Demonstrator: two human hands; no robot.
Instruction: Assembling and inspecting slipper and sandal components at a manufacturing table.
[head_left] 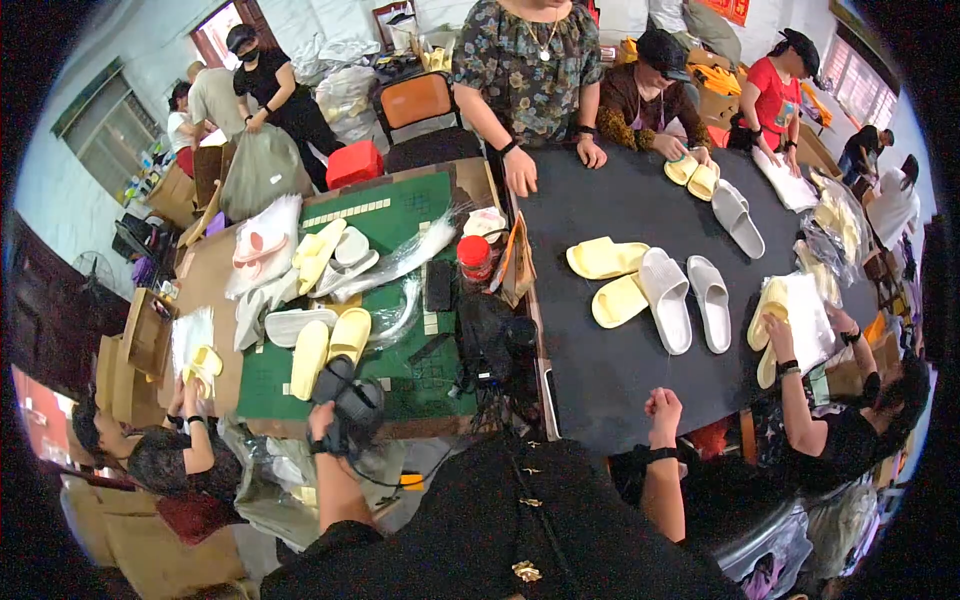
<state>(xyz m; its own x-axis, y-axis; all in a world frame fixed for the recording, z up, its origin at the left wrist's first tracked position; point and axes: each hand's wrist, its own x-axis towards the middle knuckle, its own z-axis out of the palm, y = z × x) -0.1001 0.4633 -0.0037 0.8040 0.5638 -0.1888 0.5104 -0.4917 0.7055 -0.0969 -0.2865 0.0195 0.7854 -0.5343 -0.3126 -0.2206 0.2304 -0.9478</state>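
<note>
My left hand is closed at the edge of a black device with straps and a cable, by the green mat's near edge. Just beyond it lie two yellow slippers. Over the near edge of the dark table, my right hand is raised with its fingers curled together; anything inside them is too small to make out. Farther up that table rest two light grey slippers and two yellow slippers. One grey slipper overlaps the yellow ones.
More slippers and clear plastic bags cover the green mat. A red-lidded jar and a black bag stand between the tables. Co-workers surround both tables; one on the right handles yellow slippers. A red box sits at the back.
</note>
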